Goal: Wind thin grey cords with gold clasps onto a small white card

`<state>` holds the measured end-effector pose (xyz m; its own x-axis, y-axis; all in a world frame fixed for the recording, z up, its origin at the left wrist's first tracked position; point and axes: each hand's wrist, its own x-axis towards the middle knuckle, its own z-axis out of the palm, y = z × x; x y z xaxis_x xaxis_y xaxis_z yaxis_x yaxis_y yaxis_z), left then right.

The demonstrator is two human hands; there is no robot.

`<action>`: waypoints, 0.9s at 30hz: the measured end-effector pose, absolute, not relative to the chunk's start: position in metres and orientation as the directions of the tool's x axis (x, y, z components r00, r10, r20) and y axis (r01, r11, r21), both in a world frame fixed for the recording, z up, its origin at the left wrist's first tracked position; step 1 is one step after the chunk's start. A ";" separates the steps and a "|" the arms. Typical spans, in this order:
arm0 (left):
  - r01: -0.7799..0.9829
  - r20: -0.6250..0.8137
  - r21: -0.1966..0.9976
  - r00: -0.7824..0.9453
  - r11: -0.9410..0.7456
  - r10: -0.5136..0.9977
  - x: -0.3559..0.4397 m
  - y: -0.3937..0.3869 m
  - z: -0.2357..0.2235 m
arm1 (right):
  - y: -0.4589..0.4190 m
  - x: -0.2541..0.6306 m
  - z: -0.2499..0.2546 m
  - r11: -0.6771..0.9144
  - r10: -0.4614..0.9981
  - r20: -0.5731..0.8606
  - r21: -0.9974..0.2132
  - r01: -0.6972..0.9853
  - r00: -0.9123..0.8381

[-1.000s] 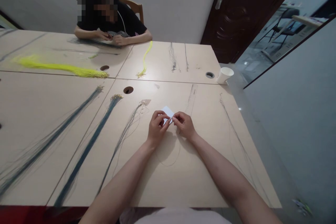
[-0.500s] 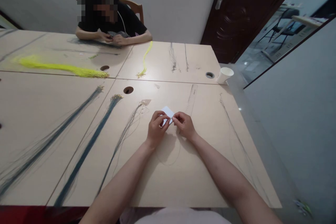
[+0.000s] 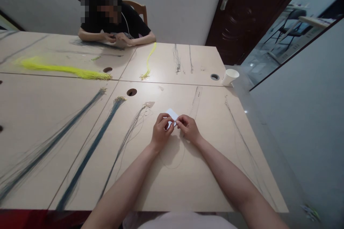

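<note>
My left hand [image 3: 162, 128] and my right hand [image 3: 187, 127] meet above the table, thumbs and forefingers pinched close together. Between them runs a thin line [image 3: 172, 168], whose slack loop hangs toward me on the tabletop. Whatever small piece sits at the fingertips is too tiny to make out. Just beyond and under the fingers lies a small white card [image 3: 171, 113], partly covered by them. To the left, a bundle of grey lines [image 3: 129, 132] ends in small golden hook-like pieces. A clear ruler [image 3: 196, 102] rests past my right hand.
Dark teal line bundles [image 3: 92, 150] stretch across the left side. A few lines [image 3: 239, 130] lie at right. Yellow strands [image 3: 64, 69] are at the back, and a white cup [image 3: 230, 77] is by the right edge. Opposite sits a person in a black shirt [image 3: 137, 25].
My hands stay pinched together in nearly the same spot, with only slight finger movement. The person opposite shifts their hands a little.
</note>
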<state>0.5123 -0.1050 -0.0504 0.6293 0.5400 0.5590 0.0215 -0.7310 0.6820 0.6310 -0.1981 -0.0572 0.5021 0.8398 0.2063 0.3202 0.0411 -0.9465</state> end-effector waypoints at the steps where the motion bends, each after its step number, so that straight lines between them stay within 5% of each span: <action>1: 0.024 0.554 0.688 0.628 -0.725 0.546 0.512 -0.105 -0.050 | -0.198 0.631 -0.057 0.041 0.838 0.207 -0.947 0.319 0.505; 27: 0.017 0.565 0.674 0.632 -0.739 0.530 0.512 -0.104 -0.049 | -0.197 0.631 -0.061 0.044 0.836 0.174 -0.967 0.251 0.521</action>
